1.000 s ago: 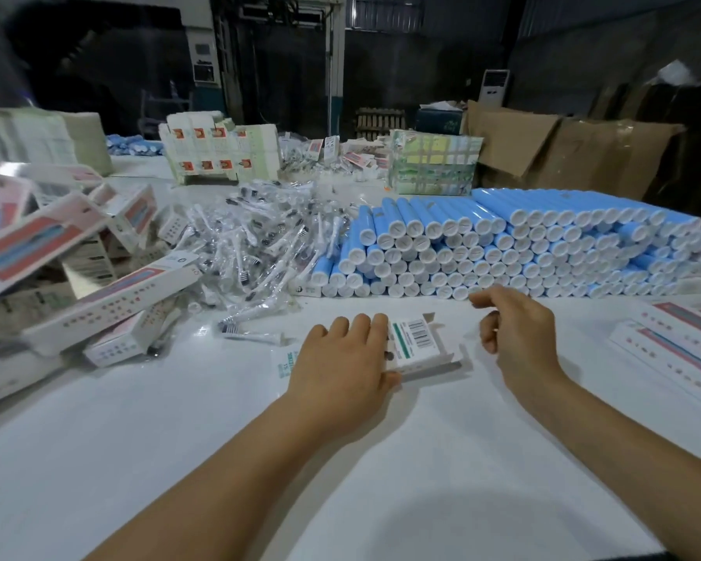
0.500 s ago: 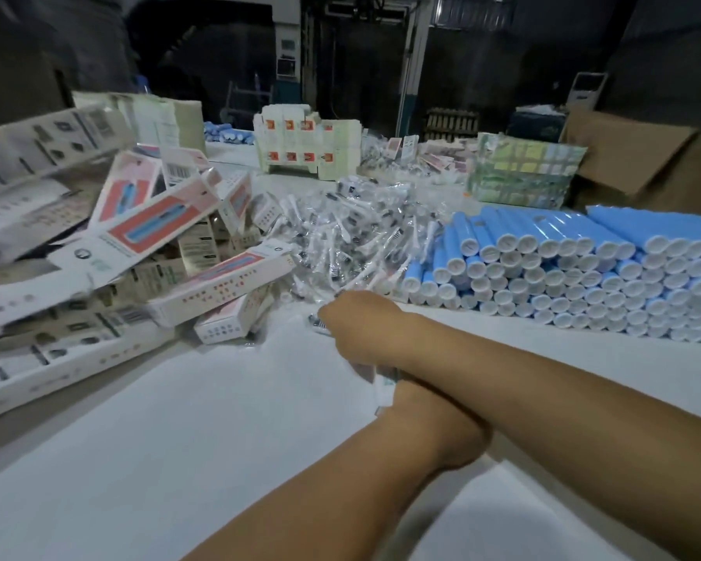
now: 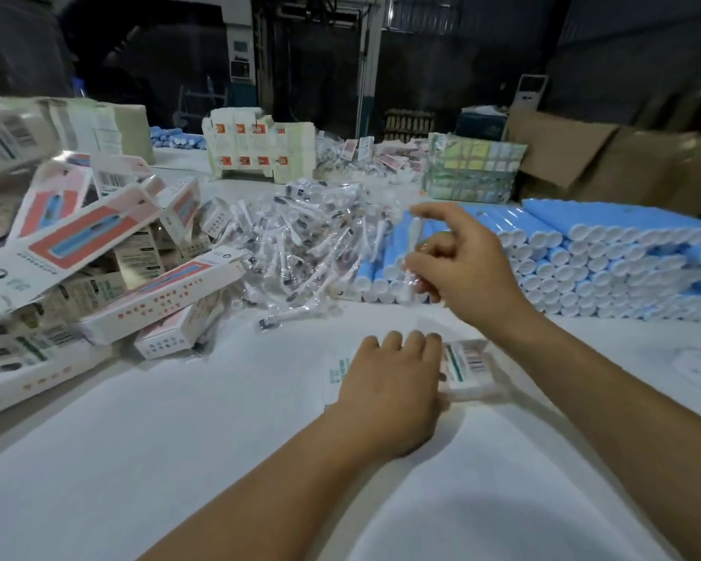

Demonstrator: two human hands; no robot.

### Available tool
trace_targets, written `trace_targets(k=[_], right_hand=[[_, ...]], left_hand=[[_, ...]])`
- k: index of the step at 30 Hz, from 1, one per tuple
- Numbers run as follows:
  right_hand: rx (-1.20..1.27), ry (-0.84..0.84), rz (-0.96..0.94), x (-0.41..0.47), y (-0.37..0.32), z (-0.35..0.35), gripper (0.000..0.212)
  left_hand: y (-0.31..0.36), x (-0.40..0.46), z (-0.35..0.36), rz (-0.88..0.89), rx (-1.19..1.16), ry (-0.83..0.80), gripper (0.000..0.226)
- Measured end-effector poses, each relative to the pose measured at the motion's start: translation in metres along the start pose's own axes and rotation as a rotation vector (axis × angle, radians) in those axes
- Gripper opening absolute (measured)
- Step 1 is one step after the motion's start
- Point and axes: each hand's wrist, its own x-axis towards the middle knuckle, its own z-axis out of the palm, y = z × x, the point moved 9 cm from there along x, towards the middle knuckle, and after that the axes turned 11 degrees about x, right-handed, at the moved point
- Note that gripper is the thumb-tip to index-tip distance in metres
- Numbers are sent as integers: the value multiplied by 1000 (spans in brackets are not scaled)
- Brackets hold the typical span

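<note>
The left hand lies low on the white surface and holds the small box: the fingers reach over the box's left end and the thumb sits against its near edge. The small box lies flat on the surface, with its barcode face up and its right end showing past the hand. A printed leaflet lies partly under the same hand. The right hand is raised above the surface, beyond the small box, and pinches a wrapped brush head between the thumb and bent fingers (the index finger points up and to the left). The wrapped brush head hangs roughly upright in its clear sleeve, in front of the near end of the stack of blue tubes. Left of it, a loose pile of brush heads in clear sleeves lies on the surface. Further left, printed cartons are heaped at mixed angles. Motion blur hides the fine print on the small box.
</note>
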Motion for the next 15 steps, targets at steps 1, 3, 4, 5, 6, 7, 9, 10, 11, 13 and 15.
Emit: trace_targets(k=[1, 3, 4, 5, 6, 7, 9, 10, 11, 13, 15], right_hand=[[90, 128, 46, -9, 8, -32, 34], [238, 392, 165, -35, 34, -85, 29], [284, 503, 221, -51, 47, -104, 27], [311, 588, 265, -66, 59, -117, 25], [323, 650, 297, -80, 69, -126, 24], [334, 694, 319, -91, 78, -132, 23], [359, 734, 346, -103, 91, -133, 21], [355, 729, 357, -105, 95, -130, 21], [337, 715, 367, -105, 97, -126, 21], [290, 695, 380, -102, 98, -116, 21], [226, 682, 380, -102, 96, -106, 21]], left_hand=[[-1, 1, -3, -3, -32, 27, 65], [-3, 1, -6, -16, -14, 60, 67], [-5, 2, -5, -35, -28, 61, 68], [-7, 3, -4, -52, -30, 64, 69], [-10, 4, -1, -65, -33, 65, 70], [-13, 4, 1, -72, -33, 55, 70], [-15, 4, 0, -88, -14, 53, 71], [-16, 5, 0, -94, -9, 52, 71], [-16, 5, -1, -95, -5, 55, 71], [-16, 4, -2, -100, -2, 58, 73], [-14, 4, -2, -101, -1, 57, 73]])
